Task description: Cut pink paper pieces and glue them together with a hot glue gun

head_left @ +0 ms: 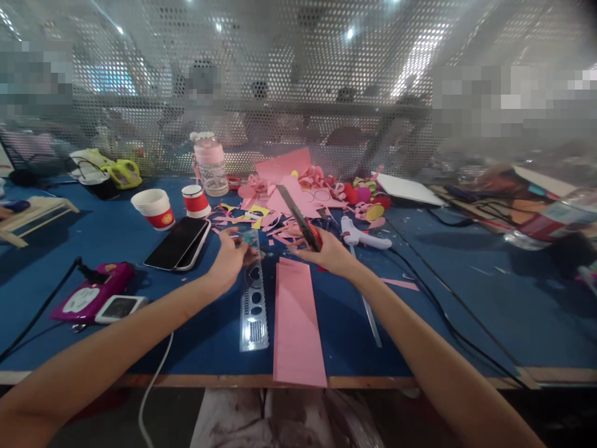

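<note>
Near the table's (140,348) front edge: pink strip (297,323), long axis front-to-back, just below right hand (326,252) clamped on scissors (301,219); left hand (228,258) pinching stencil ruler (254,298)

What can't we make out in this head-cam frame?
- Left hand: its fingers curl over the top end of the clear plastic stencil ruler; the small item at the fingertips is too small to identify.
- Right hand: covers the handle of the red-handled scissors, so the grip is hidden.
- Long pink paper strip: its near end overhangs the blue table edge.
- Background behind the perforated metal screen: blurred and pixelated.
</note>
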The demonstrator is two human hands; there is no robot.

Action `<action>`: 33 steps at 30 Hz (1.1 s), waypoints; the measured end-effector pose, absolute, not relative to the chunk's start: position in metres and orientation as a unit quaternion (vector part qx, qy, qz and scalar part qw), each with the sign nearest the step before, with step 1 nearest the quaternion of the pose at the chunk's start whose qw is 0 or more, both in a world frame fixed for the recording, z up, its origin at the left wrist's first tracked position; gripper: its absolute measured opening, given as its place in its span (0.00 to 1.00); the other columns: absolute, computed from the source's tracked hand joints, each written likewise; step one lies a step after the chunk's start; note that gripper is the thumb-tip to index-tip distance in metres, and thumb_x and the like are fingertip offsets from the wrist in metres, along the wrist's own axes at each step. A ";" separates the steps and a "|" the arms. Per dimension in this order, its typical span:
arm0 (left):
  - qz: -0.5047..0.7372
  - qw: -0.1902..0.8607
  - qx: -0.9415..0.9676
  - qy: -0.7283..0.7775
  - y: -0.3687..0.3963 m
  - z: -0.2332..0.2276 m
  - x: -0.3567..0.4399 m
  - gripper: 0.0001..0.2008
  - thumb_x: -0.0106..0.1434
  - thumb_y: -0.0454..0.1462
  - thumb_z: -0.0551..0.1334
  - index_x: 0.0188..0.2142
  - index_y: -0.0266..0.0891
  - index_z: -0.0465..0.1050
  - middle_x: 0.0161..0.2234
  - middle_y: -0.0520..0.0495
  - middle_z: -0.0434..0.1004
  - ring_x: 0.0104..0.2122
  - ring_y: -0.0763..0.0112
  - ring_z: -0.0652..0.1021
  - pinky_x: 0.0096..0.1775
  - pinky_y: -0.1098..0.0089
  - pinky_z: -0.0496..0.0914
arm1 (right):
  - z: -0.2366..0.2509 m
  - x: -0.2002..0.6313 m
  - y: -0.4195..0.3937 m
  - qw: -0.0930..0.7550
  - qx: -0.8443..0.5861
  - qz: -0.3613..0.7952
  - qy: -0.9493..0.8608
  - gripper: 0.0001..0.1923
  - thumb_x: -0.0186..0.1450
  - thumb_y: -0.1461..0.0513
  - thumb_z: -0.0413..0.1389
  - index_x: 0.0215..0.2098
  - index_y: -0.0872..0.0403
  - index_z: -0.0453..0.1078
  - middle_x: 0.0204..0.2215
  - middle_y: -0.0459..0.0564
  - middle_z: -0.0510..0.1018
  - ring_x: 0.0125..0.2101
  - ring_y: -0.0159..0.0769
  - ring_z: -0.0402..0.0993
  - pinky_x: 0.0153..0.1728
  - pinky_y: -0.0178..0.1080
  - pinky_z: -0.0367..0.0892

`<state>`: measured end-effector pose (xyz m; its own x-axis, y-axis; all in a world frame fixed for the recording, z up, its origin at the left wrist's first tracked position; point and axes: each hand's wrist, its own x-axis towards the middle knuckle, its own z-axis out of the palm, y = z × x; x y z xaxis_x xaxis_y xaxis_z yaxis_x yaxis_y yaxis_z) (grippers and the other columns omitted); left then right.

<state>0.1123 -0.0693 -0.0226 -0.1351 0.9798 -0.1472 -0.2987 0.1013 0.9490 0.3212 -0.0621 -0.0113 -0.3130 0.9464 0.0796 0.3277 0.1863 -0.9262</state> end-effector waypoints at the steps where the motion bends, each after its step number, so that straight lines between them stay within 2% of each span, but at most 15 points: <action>1: 0.556 0.579 0.356 0.479 -0.072 -0.025 0.114 0.15 0.60 0.24 0.55 0.41 0.42 0.54 0.31 0.57 0.63 0.21 0.84 0.73 0.32 0.70 0.76 | -0.009 0.328 -0.062 0.322 -0.467 0.413 -0.713 0.27 0.49 0.55 0.63 0.46 0.55 0.66 0.31 0.48 0.74 0.33 0.37 0.70 0.34 0.37 0.64; 4: 0.522 0.623 0.373 0.446 -0.079 -0.029 0.117 0.14 0.61 0.23 0.52 0.42 0.40 0.58 0.34 0.54 0.64 0.24 0.83 0.75 0.37 0.68 0.77 | -0.004 0.343 -0.063 0.202 -0.508 0.318 -0.775 0.27 0.44 0.51 0.66 0.36 0.55 0.67 0.24 0.43 0.69 0.25 0.34 0.65 0.27 0.36 0.60; 6: 0.514 0.641 0.377 0.428 -0.081 -0.031 0.119 0.14 0.62 0.23 0.51 0.43 0.39 0.59 0.37 0.51 0.65 0.27 0.82 0.76 0.41 0.66 0.76 | -0.006 0.343 -0.063 0.148 -0.524 0.250 -0.800 0.27 0.39 0.51 0.67 0.31 0.54 0.64 0.26 0.44 0.68 0.26 0.35 0.63 0.27 0.35 0.58; 8: 0.517 0.642 0.385 0.414 -0.082 -0.034 0.120 0.15 0.63 0.24 0.51 0.46 0.39 0.59 0.40 0.49 0.65 0.30 0.80 0.77 0.45 0.65 0.75 | -0.010 0.338 -0.062 0.133 -0.520 0.206 -0.818 0.27 0.36 0.52 0.68 0.28 0.54 0.61 0.29 0.46 0.68 0.29 0.36 0.64 0.29 0.36 0.57; 12: 0.547 0.602 0.413 0.409 -0.081 -0.043 0.120 0.19 0.64 0.25 0.50 0.52 0.43 0.57 0.45 0.47 0.64 0.36 0.77 0.78 0.47 0.65 0.73 | -0.018 0.330 -0.061 0.169 -0.546 0.199 -0.796 0.26 0.36 0.53 0.68 0.24 0.53 0.58 0.27 0.46 0.69 0.28 0.37 0.65 0.28 0.36 0.58; 15: 0.562 0.574 0.418 0.424 -0.080 -0.048 0.120 0.20 0.63 0.25 0.49 0.52 0.45 0.56 0.47 0.47 0.64 0.37 0.76 0.78 0.44 0.67 0.74 | -0.022 0.333 -0.058 0.233 -0.573 0.302 -0.725 0.23 0.41 0.52 0.67 0.25 0.53 0.61 0.23 0.45 0.71 0.25 0.35 0.68 0.25 0.36 0.62; 18: 0.573 0.582 0.399 0.416 -0.079 -0.045 0.119 0.19 0.63 0.26 0.51 0.50 0.45 0.56 0.44 0.48 0.66 0.35 0.76 0.79 0.41 0.68 0.75 | -0.025 0.340 -0.055 0.294 -0.573 0.404 -0.650 0.19 0.46 0.51 0.65 0.23 0.54 0.65 0.21 0.46 0.74 0.24 0.37 0.72 0.25 0.38 0.69; 22: 0.563 0.592 0.397 0.419 -0.073 -0.035 0.112 0.13 0.59 0.27 0.57 0.43 0.40 0.62 0.36 0.51 0.70 0.28 0.78 0.77 0.30 0.74 0.75 | -0.026 0.341 -0.053 0.337 -0.559 0.455 -0.606 0.16 0.45 0.54 0.67 0.20 0.55 0.67 0.21 0.49 0.76 0.25 0.38 0.75 0.26 0.38 0.72; 24: 0.531 0.571 0.461 0.423 -0.068 -0.029 0.108 0.11 0.57 0.29 0.60 0.41 0.38 0.65 0.35 0.49 0.71 0.26 0.78 0.74 0.23 0.78 0.72 | -0.024 0.337 -0.055 0.352 -0.559 0.482 -0.576 0.15 0.46 0.56 0.67 0.21 0.54 0.66 0.23 0.50 0.78 0.25 0.38 0.76 0.25 0.37 0.73; 27: 0.440 0.538 0.605 0.389 -0.063 -0.022 0.106 0.13 0.57 0.33 0.62 0.43 0.38 0.69 0.38 0.47 0.72 0.24 0.77 0.73 0.18 0.79 0.69 | -0.021 0.331 -0.060 0.358 -0.564 0.514 -0.538 0.14 0.47 0.59 0.66 0.23 0.54 0.65 0.25 0.50 0.78 0.23 0.35 0.75 0.23 0.37 0.74; 30: 0.336 0.455 0.757 0.328 -0.064 -0.015 0.114 0.15 0.60 0.33 0.58 0.47 0.40 0.70 0.39 0.46 0.75 0.27 0.73 0.75 0.22 0.76 0.70 | -0.022 0.326 -0.063 0.360 -0.575 0.510 -0.528 0.13 0.47 0.63 0.64 0.24 0.53 0.63 0.19 0.44 0.74 0.20 0.31 0.71 0.23 0.37 0.73; 33: 0.285 0.313 0.865 0.270 -0.070 -0.015 0.129 0.14 0.62 0.30 0.56 0.47 0.40 0.71 0.42 0.45 0.77 0.40 0.67 0.77 0.38 0.69 0.73 | -0.027 0.325 -0.062 0.347 -0.577 0.472 -0.569 0.10 0.46 0.65 0.61 0.20 0.53 0.61 0.15 0.40 0.68 0.19 0.28 0.66 0.24 0.34 0.70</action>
<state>0.1288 -0.0704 -0.0151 0.6912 0.6461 0.3238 0.2892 -0.6579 0.6953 0.3250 -0.0624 -0.0270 -0.0930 0.9841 -0.1511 0.3288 -0.1129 -0.9376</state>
